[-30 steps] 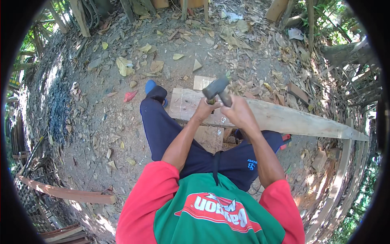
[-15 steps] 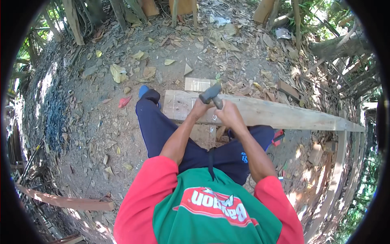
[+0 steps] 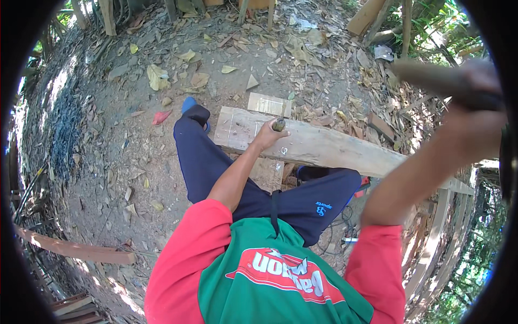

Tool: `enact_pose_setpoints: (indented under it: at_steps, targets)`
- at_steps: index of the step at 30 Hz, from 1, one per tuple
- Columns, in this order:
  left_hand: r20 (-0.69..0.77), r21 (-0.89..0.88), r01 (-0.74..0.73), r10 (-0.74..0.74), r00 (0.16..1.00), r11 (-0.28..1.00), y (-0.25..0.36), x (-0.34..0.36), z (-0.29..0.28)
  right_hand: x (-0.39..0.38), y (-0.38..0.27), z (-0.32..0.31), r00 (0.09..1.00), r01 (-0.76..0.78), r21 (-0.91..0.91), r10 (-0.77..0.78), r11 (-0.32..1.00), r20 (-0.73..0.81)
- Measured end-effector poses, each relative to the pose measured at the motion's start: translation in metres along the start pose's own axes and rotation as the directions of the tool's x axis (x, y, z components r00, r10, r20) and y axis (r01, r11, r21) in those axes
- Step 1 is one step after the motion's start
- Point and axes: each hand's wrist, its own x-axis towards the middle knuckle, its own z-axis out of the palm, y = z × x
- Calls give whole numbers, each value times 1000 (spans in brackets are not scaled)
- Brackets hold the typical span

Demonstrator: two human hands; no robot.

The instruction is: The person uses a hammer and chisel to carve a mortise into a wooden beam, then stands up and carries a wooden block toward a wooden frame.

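A thick wooden beam runs across in front of me, with pale marking lines near its left end. My left hand rests over the beam, closed around what looks like a chisel. Its rounded handle end shows above my fist, while its blade is hidden. Raised high at the right, my right hand is wrapped around a hammer, blurred by motion and close to the camera. Hammer and chisel are far apart.
A small pale board lies just beyond the beam, and a brown wood block behind it. My legs straddle the beam's near side. A red object lies by my right knee. Dry leaves litter the ground; wooden rails stand at right.
My right hand has swung up and right with the hammer, away from the beam. My left hand stays at the beam, and the chisel's handle end now shows in it.
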Motion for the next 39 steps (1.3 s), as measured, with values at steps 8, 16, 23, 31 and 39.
enact_pose_setpoints:
  at_steps: [8, 16, 23, 31, 39]
  targets:
    - [32, 191, -225, 223, 974, 955, -9, -3, -4, -331, 127, 25, 301, -545, -762, 930, 350, 211]
    - [-84, 37, -14, 17, 996, 999, 4, -8, 1, -378, 143, -49, -217, -739, -641, 974, -207, -64]
    - [-83, 78, -21, 28, 996, 997, 4, 6, -5, -418, 148, -72, -306, -612, -753, 950, -240, -54]
    - [-263, -107, -296, 260, 929, 949, 71, -53, -40, -402, 153, -67, -278, -695, -681, 960, -229, -38]
    - [-229, -188, -199, 154, 961, 962, 110, -49, -77, -401, 148, -61, -298, -775, -587, 954, -234, 14]
